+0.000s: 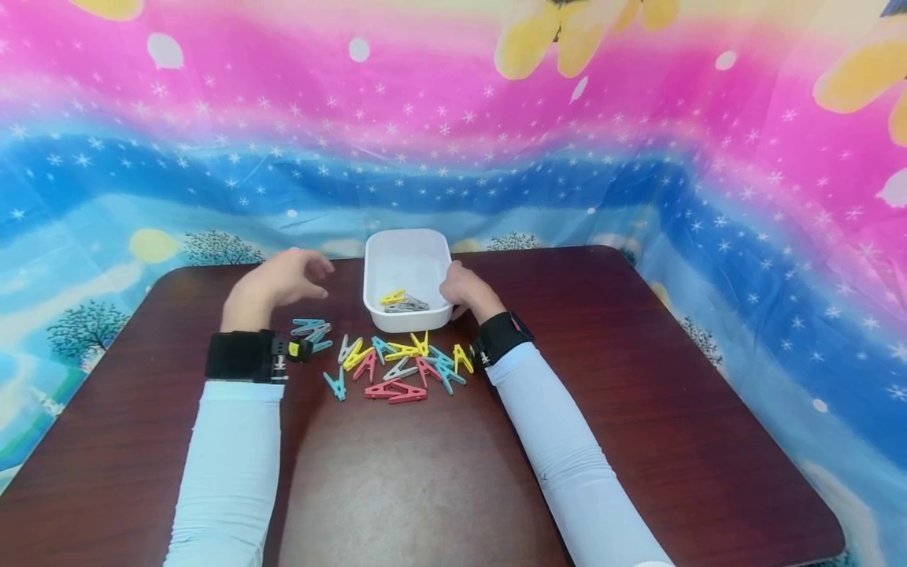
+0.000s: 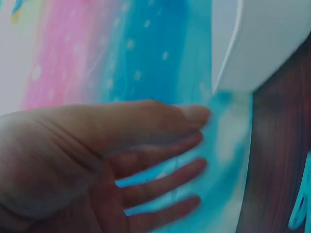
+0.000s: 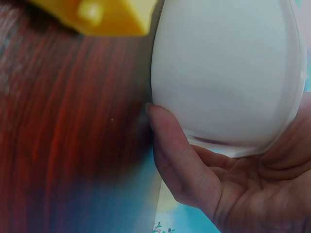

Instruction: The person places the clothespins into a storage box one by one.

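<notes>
A white plastic container (image 1: 411, 321) stands near the far edge of the table, with a yellow clothespin (image 1: 392, 297) and a few grey clothespins (image 1: 407, 305) inside at its near end. My right hand (image 1: 470, 290) grips the container's right side; in the right wrist view, fingers (image 3: 182, 150) curl against its outer wall. To the left of the container, my left hand (image 1: 283, 277) is raised with nothing in it, thumb and fingers apart. Several teal and grey clothespins (image 1: 316, 334) lie just below that hand. More clothespins, red (image 1: 397, 390), yellow and teal, spread in front of the container.
The dark reddish-brown table (image 1: 638, 378) has rounded corners. A colourful printed cloth (image 1: 439, 102) hangs behind it and along its sides. In the right wrist view, a yellow clothespin (image 3: 116, 17) looms close to the camera.
</notes>
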The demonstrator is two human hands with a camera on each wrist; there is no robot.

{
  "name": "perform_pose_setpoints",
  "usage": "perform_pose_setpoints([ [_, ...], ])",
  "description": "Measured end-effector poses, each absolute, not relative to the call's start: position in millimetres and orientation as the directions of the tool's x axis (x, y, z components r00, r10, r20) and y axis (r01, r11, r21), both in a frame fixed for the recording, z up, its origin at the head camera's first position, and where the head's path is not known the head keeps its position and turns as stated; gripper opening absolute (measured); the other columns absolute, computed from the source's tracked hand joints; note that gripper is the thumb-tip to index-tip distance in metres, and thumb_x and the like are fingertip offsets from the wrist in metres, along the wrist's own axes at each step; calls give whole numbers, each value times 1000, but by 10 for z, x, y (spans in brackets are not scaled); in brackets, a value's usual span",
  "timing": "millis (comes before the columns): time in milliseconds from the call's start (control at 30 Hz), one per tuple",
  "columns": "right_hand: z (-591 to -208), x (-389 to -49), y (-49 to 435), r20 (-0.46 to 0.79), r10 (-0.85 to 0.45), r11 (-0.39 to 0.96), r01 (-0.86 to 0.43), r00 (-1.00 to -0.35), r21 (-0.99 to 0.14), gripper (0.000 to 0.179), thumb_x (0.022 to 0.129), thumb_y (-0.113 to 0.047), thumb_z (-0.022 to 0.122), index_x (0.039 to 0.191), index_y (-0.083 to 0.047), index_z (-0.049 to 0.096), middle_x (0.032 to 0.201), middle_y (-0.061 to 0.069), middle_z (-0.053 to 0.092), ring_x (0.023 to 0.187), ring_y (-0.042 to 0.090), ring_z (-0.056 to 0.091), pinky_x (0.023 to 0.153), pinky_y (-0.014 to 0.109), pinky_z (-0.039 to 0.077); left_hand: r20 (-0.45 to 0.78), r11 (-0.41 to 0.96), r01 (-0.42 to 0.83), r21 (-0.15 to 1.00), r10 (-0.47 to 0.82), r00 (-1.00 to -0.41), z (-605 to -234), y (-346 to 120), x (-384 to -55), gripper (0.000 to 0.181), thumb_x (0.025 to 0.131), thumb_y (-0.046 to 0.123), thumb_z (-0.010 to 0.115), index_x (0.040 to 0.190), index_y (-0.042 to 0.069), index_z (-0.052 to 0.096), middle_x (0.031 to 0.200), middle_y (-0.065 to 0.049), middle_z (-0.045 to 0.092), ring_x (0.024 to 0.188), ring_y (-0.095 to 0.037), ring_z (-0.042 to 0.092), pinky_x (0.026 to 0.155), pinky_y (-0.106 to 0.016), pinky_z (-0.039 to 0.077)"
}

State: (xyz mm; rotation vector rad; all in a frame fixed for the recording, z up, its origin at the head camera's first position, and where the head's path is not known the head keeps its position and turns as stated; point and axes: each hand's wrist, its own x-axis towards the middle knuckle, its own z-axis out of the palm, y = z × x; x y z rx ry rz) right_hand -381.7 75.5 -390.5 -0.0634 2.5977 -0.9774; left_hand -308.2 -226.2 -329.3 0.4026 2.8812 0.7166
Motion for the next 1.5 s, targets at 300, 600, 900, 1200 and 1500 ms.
perform_pose_setpoints([
  [300,-3915,-3811,785,-299,-174,748,72,-938,-660,64,105,-5,43,159,-1,10,138,24,47,103,36,65,66,41,63,-260,879,59,472,203,-944,-3502,-2620,-3004,51,88,8,74,135,-2,57,133,-32,57,119,-49,57,97,-64,48],
  [600,-3933,-3797,767,-294,-177,738,71,-939,-671,63,105,-6,46,158,-1,13,134,24,49,99,35,66,66,42,63,-285,876,66,478,226,-932,-3645,-2642,-3043,49,84,1,74,131,2,63,132,-28,60,119,-46,57,97,-61,50],
  [900,-3925,-3792,780,-297,-179,732,74,-938,-677,63,104,-5,47,158,-1,13,135,23,49,102,35,66,67,43,63,-309,889,51,455,212,-927,-3727,-2598,-3055,51,76,-3,74,126,4,66,127,-24,62,113,-40,59,91,-54,53],
  [1200,-3916,-3774,780,-307,-166,737,89,-937,-670,66,105,-6,45,160,-3,10,138,23,49,104,34,66,66,40,63,-314,895,21,446,179,-932,-3797,-2582,-3084,39,82,1,72,121,7,68,122,-19,62,105,-36,55,86,-50,52],
  [1500,-3923,-3776,766,-297,-159,743,84,-941,-665,64,105,-5,45,159,-2,11,138,23,49,105,35,66,67,41,63,-299,899,8,438,154,-942,-3808,-2560,-3085,33,90,12,72,122,6,66,118,-19,63,105,-37,55,88,-56,50],
])
